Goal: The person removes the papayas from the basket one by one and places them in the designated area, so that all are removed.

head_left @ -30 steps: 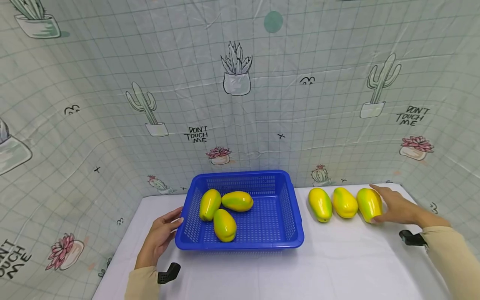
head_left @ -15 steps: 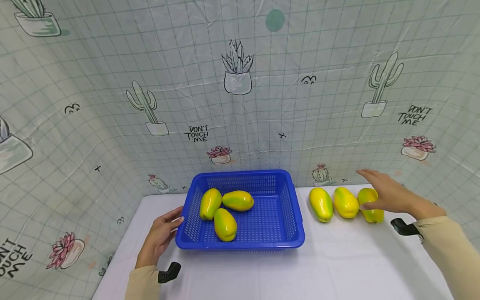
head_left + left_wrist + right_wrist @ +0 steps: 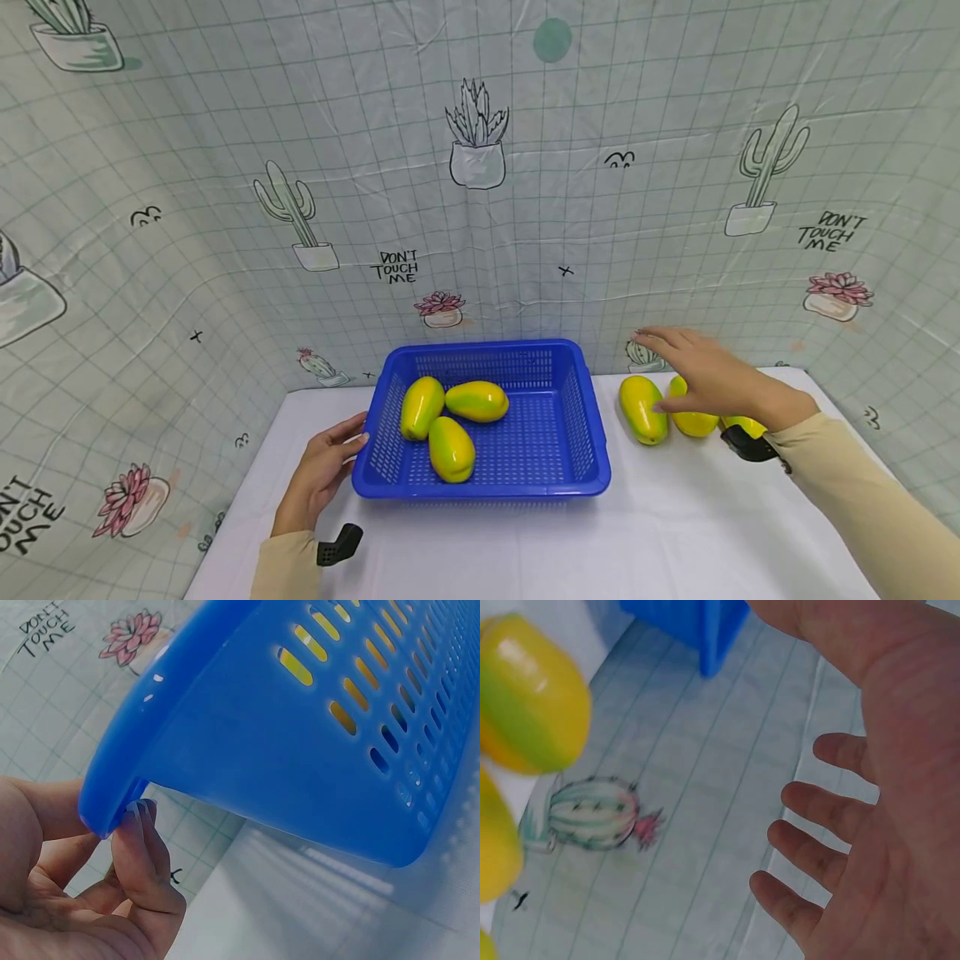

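My left hand (image 3: 321,477) grips the left rim of a blue plastic basket (image 3: 480,492); in the left wrist view, thumb and fingers (image 3: 139,855) pinch that rim (image 3: 124,761). Three glossy yellow-green papayas lie in the basket's left half, among them a front one (image 3: 452,450). My right hand (image 3: 708,375) hovers over a row of three more papayas, palm down, fingers spread and holding nothing. Of these, the left papaya (image 3: 642,410) shows nearly whole. The middle papaya (image 3: 694,423) and the right papaya (image 3: 744,426) are partly hidden by the hand and wrist.
The basket stands on a white cloth-covered table (image 3: 480,550). A cactus-print sheet (image 3: 525,225) forms the back wall and both sides. Each wrist carries a small black device, such as the left wrist camera (image 3: 339,545).
My right hand has let go of the rightmost papaya, risen, and moved left over the row toward the basket. The left hand, basket and papayas stay where they were.
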